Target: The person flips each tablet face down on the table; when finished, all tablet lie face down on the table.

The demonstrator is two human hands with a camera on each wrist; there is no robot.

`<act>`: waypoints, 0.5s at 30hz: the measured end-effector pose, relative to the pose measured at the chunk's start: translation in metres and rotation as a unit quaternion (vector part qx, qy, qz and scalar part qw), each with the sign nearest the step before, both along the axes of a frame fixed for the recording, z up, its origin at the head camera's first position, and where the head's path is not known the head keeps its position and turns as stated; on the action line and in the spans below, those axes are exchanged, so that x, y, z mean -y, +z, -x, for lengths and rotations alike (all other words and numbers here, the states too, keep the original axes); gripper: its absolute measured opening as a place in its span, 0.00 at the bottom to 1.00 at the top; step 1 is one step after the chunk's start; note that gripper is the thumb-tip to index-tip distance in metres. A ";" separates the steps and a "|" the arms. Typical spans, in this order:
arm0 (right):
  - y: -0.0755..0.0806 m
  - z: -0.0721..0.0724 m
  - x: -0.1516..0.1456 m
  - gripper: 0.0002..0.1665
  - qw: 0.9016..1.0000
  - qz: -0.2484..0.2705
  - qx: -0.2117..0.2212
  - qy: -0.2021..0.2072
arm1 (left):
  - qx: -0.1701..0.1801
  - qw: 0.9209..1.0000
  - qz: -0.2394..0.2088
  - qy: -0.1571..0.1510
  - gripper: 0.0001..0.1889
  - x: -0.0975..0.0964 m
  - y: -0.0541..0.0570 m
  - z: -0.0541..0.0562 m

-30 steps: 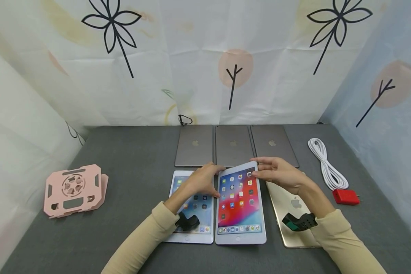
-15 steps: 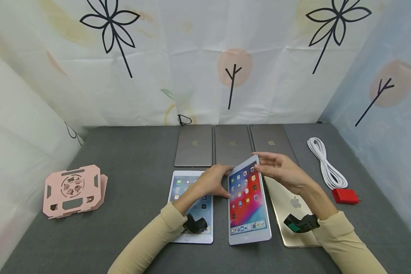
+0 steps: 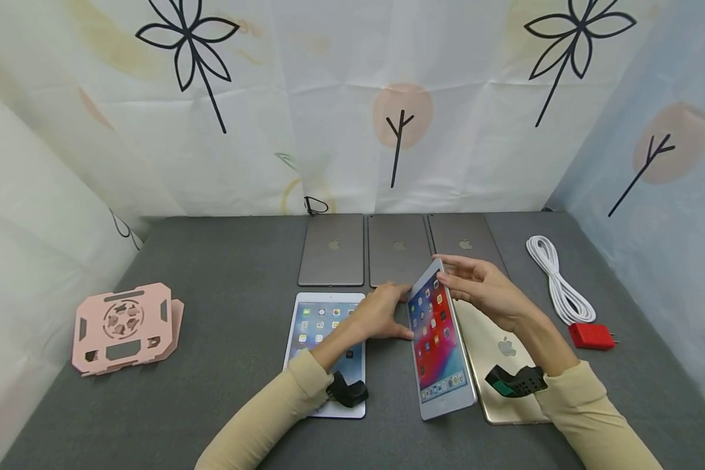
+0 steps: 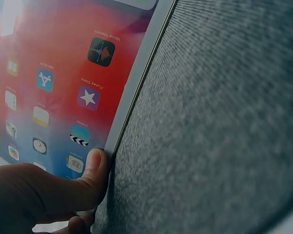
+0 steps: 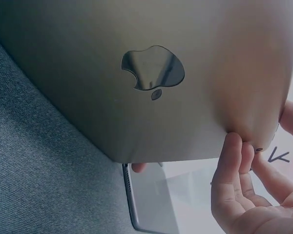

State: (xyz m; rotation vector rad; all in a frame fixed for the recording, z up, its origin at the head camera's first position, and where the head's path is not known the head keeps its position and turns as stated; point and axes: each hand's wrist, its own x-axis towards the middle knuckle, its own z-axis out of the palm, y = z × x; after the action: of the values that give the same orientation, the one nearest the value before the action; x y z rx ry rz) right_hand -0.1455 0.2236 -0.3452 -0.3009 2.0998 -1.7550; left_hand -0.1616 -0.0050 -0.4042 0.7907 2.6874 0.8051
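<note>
A white-framed tablet (image 3: 437, 339) with a lit red-and-blue home screen stands tilted near the middle, its right side raised. My left hand (image 3: 382, 313) grips its left edge; in the left wrist view the thumb (image 4: 94, 168) presses on the screen's border and the other fingers are mostly behind. At the top right corner, my right hand (image 3: 484, 287) pinches it, thumb in front. The right wrist view shows the gold back (image 5: 195, 117) with fingertips (image 5: 233, 144) against it. A gold tablet (image 3: 499, 365) lies face down just right, partly covered by the right forearm.
Another lit tablet (image 3: 323, 326) lies face up under the left forearm. Several grey tablets (image 3: 331, 261) lie in a row at the back. A white cable (image 3: 564, 287) and red charger (image 3: 592, 336) are right; pink perforated panels (image 3: 123, 326) sit left on the grey cloth (image 3: 229, 274).
Both hands keep hold of the tablet. It has shifted right, away from the face-up one, and its right side has tipped up further. The left hand moved right with it.
</note>
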 end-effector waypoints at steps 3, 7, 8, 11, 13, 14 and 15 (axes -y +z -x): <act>0.000 0.000 0.000 0.37 1.000 -0.001 0.000 -0.001 | -0.006 1.000 0.004 0.001 0.46 -0.004 -0.002 0.001; 0.001 0.001 0.001 0.37 1.000 -0.008 -0.003 -0.001 | -0.006 1.000 -0.001 0.002 0.47 -0.009 -0.003 0.001; 0.002 0.001 0.001 0.37 1.000 -0.009 -0.004 -0.001 | -0.003 1.000 -0.007 0.001 0.47 -0.010 -0.003 0.000; 0.002 0.001 0.002 0.36 1.000 -0.015 -0.011 -0.003 | -0.006 1.000 -0.013 0.001 0.48 -0.015 -0.004 -0.002; 0.002 0.001 0.002 0.36 1.000 -0.019 -0.015 -0.004 | -0.011 1.000 -0.014 0.002 0.48 -0.018 -0.006 -0.003; 0.002 0.001 0.003 0.35 1.000 -0.021 -0.017 -0.005 | -0.011 1.000 -0.013 0.005 0.48 -0.019 -0.006 -0.004; 0.002 0.001 0.003 0.35 1.000 -0.023 -0.019 -0.006 | -0.011 1.000 -0.013 0.006 0.48 -0.020 -0.006 -0.005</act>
State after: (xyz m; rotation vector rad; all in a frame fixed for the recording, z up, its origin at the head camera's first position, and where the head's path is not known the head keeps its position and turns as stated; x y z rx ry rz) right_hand -0.1464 0.2205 -0.3431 -0.3128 2.1704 -1.7170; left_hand -0.1570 0.0150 -0.4105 0.7940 2.7094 0.8399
